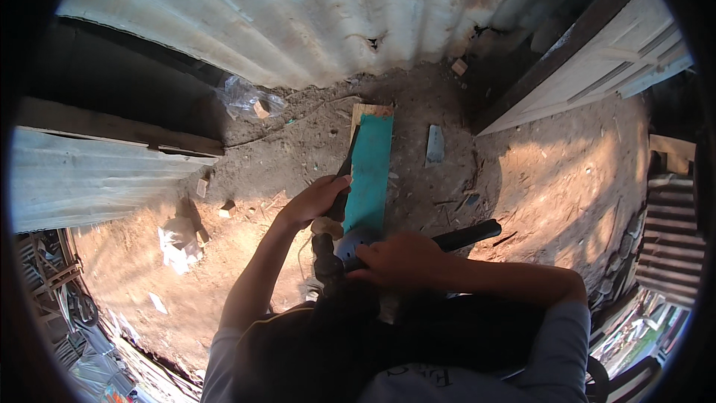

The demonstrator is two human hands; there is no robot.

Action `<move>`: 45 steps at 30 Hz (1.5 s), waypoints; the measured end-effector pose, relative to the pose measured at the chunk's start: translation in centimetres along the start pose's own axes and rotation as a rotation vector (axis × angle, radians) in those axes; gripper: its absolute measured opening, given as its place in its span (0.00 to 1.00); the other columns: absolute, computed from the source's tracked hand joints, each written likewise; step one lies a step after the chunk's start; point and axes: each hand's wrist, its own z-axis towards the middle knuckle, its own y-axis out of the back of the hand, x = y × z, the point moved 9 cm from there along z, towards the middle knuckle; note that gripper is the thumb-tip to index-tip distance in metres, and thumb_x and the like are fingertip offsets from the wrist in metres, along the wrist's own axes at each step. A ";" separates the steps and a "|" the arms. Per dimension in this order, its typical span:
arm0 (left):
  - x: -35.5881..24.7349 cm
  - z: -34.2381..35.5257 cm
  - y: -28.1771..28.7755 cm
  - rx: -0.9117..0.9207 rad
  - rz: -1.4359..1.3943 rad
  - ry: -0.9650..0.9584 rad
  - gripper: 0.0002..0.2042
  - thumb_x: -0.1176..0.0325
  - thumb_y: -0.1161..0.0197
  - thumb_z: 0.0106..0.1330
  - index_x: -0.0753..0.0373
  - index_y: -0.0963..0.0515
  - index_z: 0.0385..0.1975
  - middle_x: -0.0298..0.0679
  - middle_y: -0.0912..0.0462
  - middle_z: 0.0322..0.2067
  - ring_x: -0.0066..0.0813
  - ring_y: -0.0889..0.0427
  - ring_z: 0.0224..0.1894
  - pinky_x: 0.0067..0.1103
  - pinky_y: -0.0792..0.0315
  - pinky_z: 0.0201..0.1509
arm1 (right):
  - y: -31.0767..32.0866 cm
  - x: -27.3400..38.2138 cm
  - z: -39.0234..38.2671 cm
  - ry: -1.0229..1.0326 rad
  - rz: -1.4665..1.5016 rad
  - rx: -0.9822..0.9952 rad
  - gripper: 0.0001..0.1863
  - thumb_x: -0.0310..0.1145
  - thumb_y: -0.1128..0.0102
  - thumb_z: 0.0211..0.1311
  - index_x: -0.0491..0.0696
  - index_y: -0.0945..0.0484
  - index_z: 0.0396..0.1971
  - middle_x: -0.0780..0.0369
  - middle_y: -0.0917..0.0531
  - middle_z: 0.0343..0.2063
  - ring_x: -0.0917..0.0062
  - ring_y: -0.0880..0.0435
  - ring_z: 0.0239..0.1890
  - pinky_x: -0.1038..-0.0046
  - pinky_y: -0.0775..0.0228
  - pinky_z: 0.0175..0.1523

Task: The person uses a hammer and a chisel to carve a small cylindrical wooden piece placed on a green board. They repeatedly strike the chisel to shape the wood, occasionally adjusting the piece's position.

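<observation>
My left hand (322, 200) is closed around a dark, long, narrow tool (350, 168) with a tapering far end. Its exact kind is hard to make out. The tool lies along the left edge of a teal-painted board (371, 160), whose far end shows bare wood. My right hand (399, 260) grips a hammer by its black handle (473, 234), which sticks out to the right. The hammer's dark head (326, 257) is close to a pale, rounded piece (327, 227) just below my left hand. A bluish, rounded thing with small holes (353, 242) shows partly beneath my right hand.
Corrugated metal sheet (298, 22) closes off the far side. A panelled door (597, 67) leans at the right, and a metal sheet (82, 172) stands at the left. Wood offcuts (227, 210), a clear plastic bag (250, 97) and a pale flat scrap (435, 145) litter the dirt.
</observation>
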 end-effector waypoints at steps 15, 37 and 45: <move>0.9 0.5 1.1 -0.049 0.144 -0.034 0.18 0.54 0.48 0.69 0.67 0.27 0.38 0.33 0.25 0.23 0.18 0.27 0.20 0.19 0.31 0.24 | 0.6 0.9 -0.6 0.107 -0.040 -0.091 0.22 0.55 0.52 0.64 0.48 0.30 0.28 0.61 0.24 0.16 0.65 0.20 0.18 0.64 0.29 0.22; -0.8 1.2 -1.3 -0.047 -0.218 -0.010 0.18 0.53 0.49 0.69 0.65 0.30 0.36 0.38 0.26 0.24 0.24 0.23 0.21 0.17 0.30 0.23 | 9.6 -5.8 -7.1 -0.103 0.381 -0.574 0.13 0.30 0.42 0.59 0.40 0.29 0.40 0.52 0.23 0.20 0.62 0.19 0.23 0.68 0.31 0.28; -5.0 -0.6 -4.8 -0.059 -0.371 -0.425 0.18 0.57 0.49 0.71 0.61 0.36 0.53 0.36 0.27 0.33 0.21 0.24 0.35 0.19 0.27 0.29 | 10.2 -6.8 -8.0 -0.153 0.347 -0.636 0.16 0.37 0.35 0.56 0.39 0.27 0.33 0.55 0.23 0.20 0.63 0.22 0.20 0.64 0.32 0.27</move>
